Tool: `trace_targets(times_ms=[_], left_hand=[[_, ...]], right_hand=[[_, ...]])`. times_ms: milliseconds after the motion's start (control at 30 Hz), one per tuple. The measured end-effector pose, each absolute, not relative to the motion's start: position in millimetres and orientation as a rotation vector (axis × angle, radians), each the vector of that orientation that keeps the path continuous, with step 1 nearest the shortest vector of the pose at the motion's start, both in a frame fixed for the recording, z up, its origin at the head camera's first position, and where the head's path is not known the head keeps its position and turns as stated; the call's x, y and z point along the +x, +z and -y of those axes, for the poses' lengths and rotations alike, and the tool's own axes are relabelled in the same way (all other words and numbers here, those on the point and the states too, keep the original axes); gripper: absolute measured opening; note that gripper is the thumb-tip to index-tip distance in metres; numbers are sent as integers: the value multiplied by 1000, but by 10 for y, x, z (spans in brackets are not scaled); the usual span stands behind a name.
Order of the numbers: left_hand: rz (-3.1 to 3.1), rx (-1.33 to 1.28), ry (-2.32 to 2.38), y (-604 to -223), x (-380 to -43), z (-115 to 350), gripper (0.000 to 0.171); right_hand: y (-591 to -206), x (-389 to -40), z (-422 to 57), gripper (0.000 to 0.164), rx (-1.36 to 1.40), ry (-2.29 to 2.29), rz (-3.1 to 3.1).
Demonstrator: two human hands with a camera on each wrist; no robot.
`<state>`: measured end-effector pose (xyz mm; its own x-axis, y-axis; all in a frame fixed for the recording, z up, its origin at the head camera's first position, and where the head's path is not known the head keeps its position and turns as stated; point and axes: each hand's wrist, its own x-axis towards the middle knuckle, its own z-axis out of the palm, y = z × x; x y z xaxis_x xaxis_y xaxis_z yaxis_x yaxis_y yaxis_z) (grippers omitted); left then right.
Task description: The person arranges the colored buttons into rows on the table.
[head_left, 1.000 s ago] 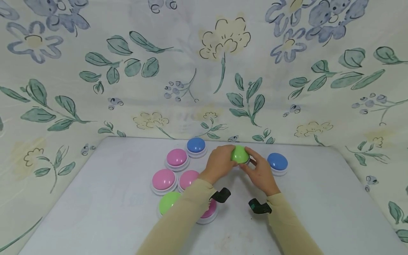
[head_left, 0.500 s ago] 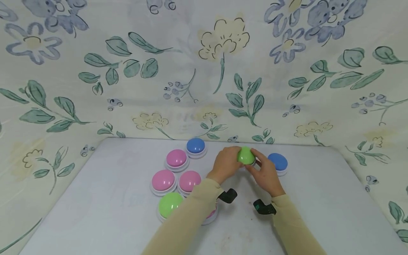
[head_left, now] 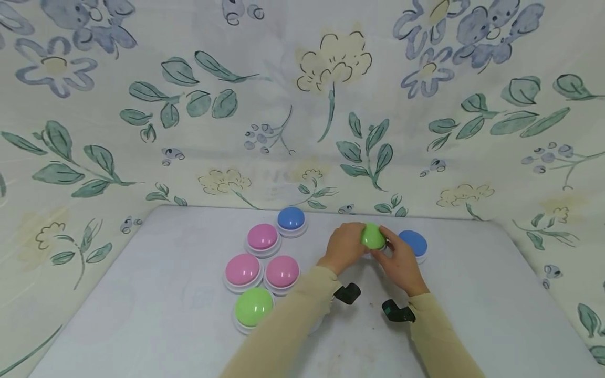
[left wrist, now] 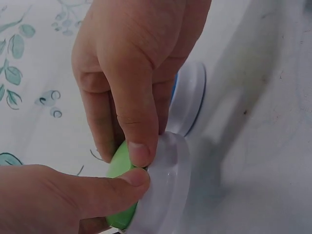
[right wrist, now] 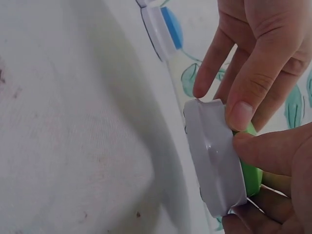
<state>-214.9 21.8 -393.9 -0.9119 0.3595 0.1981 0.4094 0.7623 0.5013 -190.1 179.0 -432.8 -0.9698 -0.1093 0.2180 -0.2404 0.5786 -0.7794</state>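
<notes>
A green domed push button [head_left: 373, 236] with a white round base is between both hands at the back of the white table [head_left: 472, 315]. My left hand [head_left: 346, 244] grips its left side. From the right, my right hand [head_left: 402, 268] pinches the same button between thumb and fingers. Both thumbs meet at the seam of green dome and white base [left wrist: 168, 175] in the left wrist view. The right wrist view shows the base tipped on edge, with fingers of both hands around it. Just right of my right hand sits a blue push button [head_left: 413, 243], partly covered by it.
Left of the hands stand another blue button [head_left: 291, 218], several pink buttons [head_left: 282, 272] and a second green button [head_left: 254, 307]. My left sleeve [head_left: 288, 320] hides most of one more button. A floral cloth [head_left: 264, 94] rises behind the table's back edge.
Both hands have carried the green button a little to the right, closer to the right-hand blue button. The other buttons keep their places; my left sleeve now covers more of the front one.
</notes>
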Motion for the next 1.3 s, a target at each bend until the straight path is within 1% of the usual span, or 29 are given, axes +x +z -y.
trace_targets(times_ms=[233, 533, 733, 1000, 1300], left_hand=[[2882, -632, -827, -4007, -2178, -288, 23], [2899, -622, -780, -4049, -2178, -337, 22], [2897, -610, -827, -4083, -2182, -360, 16], [2877, -592, -851, -4116, -2192, -379, 14], [2900, -586, -838, -4117, -2195, -389, 15]], right_hand=[[-4340, -1894, -1830, 63, 280, 1314, 2708], [-4322, -1857, -1842, 61, 268, 1194, 2769], [-4354, -1871, -1850, 60, 264, 1144, 2797], [-4389, -1891, -1839, 58, 266, 1084, 2795], [-4379, -1886, -1801, 56, 215, 1033, 2853]])
